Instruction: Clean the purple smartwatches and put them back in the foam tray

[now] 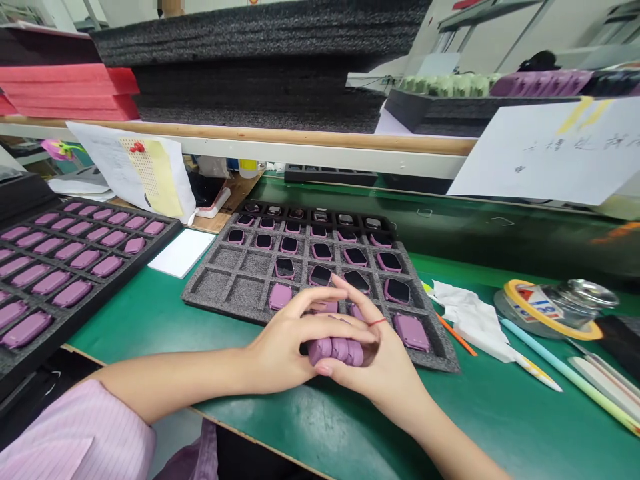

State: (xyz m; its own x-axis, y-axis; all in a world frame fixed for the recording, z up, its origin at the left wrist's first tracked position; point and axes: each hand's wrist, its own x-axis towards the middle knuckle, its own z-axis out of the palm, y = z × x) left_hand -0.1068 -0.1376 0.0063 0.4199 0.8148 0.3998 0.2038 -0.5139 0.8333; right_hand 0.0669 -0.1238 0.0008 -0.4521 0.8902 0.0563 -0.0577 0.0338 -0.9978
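Observation:
My left hand point(290, 337) and my right hand point(390, 357) are cupped together above the green table. Between them they grip a short row of purple watch cases point(335, 351), pressed side by side; my fingers partly cover it. Just behind my hands lies a black foam tray point(205, 288) with square compartments. Many of these hold purple watches with black screens, such as the watch point(397, 291) at the right. Along the near row, purple watch cases point(411, 331) lie with their plain purple side up. My hands hide part of that row.
On the left, another foam tray point(123, 277) holds rows of purple watch cases, beside a white pad point(183, 253). A glass jar point(547, 307), a crumpled tissue point(467, 317) and several pens lie at the right. A shelf point(310, 147) carrying black foam sheets point(260, 97) crosses the back.

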